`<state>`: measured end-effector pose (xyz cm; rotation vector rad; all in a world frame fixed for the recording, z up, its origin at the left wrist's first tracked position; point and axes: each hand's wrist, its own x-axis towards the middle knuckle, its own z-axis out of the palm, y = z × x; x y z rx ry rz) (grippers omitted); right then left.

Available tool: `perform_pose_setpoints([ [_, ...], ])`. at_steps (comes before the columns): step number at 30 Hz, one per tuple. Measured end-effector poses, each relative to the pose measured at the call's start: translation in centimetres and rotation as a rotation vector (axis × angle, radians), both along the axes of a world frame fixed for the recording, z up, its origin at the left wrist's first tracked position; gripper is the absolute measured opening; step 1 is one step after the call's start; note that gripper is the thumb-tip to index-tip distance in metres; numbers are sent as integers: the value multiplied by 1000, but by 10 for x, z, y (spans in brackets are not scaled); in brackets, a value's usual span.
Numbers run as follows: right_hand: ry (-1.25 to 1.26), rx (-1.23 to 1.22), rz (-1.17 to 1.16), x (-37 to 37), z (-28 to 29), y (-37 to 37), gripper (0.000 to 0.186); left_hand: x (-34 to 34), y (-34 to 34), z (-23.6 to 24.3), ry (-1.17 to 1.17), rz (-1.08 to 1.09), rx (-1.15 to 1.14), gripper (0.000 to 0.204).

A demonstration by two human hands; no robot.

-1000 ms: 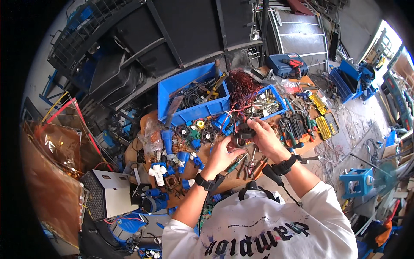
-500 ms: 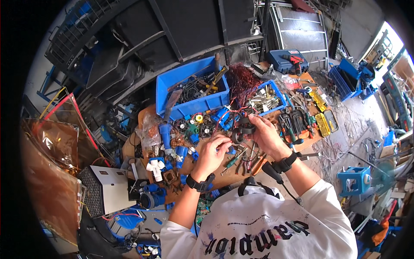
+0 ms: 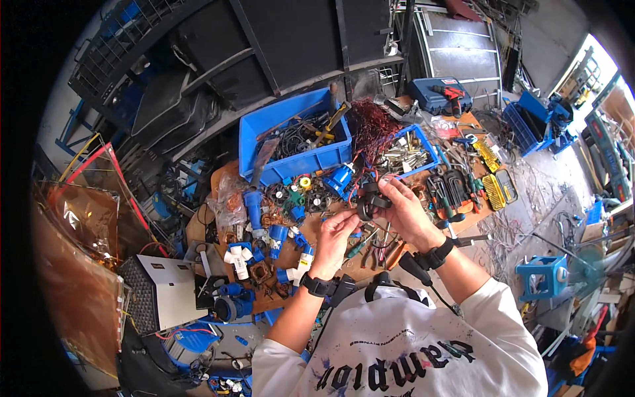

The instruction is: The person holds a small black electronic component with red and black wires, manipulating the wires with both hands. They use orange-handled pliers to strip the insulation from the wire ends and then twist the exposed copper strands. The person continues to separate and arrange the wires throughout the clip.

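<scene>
Over the middle of the cluttered workbench, my right hand [image 3: 409, 215] grips a bundle of black band-like loops [image 3: 372, 200], thumb on top and fingers behind. Its exact kind is too small to tell. From the left, my left hand [image 3: 336, 239] comes up to it with thumb and forefinger pinched on the bundle's lower left edge. Thin red wires [image 3: 357, 173] lie just behind the bundle. Below the hands are a green-handled screwdriver [image 3: 357, 249] and several pliers [image 3: 380, 253].
A blue crate [image 3: 297, 165] of cables and tools stands behind, beside a tangle of dark red wire [image 3: 374, 126]. Blue and white pipe fittings [image 3: 239, 258] crowd the left. To the right lie hand tools, a yellow bit case [image 3: 495, 190] and a red drill [image 3: 452, 96] on a blue case.
My left hand has shifted slightly right and turned, its fingers straighter at the bundle. The black loops have tilted in my right hand, which has barely moved.
</scene>
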<state>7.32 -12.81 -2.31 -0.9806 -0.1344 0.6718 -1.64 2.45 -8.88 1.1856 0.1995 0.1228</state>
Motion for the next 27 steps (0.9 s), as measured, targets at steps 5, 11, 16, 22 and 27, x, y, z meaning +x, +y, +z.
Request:
perform_pose_setpoints([
  [5, -42, -111, -71, -9, -1, 7, 30, 0, -9, -10, 58, -3, -120, 20],
  [11, -134, -196, -131, -12, -5, 9, 36, 0, -11, 7, 68, -15, -112, 21],
  [16, -176, -222, -157, -19, 6, 14, 35, -3, -20, 18, 68, 20, -190, 23],
  [22, -14, -127, -183, -15, 1, 16, 28, -3, -19, 27, -52, -89, -310, 27],
  [27, 37, -118, -141, -19, 13, 11, 26, -7, -14, 36, -57, -150, -242, 39],
])
